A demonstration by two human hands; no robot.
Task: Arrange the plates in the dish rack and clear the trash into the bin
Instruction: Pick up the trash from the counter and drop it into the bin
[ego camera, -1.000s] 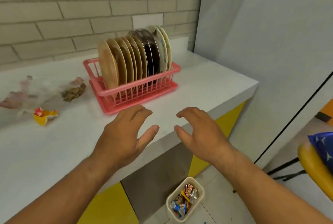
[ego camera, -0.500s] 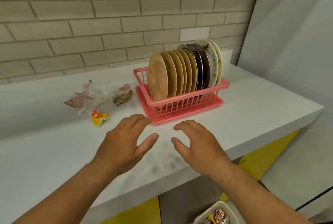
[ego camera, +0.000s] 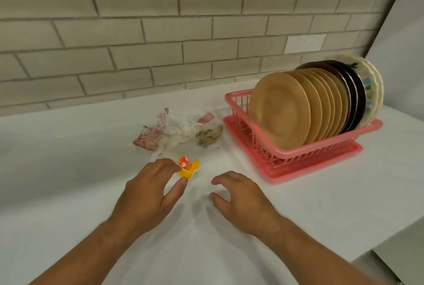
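A glossy pink plastic dish rack (ego camera: 298, 158) holds smooth tan plates (ego camera: 278, 110) with a soft sheen on a matt white countertop (ego camera: 68, 170); crinkled clear plastic wrappers (ego camera: 160, 133) lie before a rough brick wall (ego camera: 137, 32).

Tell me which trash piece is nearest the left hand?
The small yellow-and-red wrapper, at the left hand's fingers; the clear plastic and brown scrap lie farther back.

Behind the front round tan plate (ego camera: 278, 110) in the pink plastic dish rack (ego camera: 286, 154), the rear plates (ego camera: 354, 94), tan, dark brown and flowered cream, show only as rims, their faces hidden. The left hand (ego camera: 146, 195) covers the near-left edge of the small yellow-and-red wrapper (ego camera: 189, 169); its fingertips may be touching it. The red print on the crumpled clear plastic wrapper (ego camera: 160, 131) is too blurred to read.
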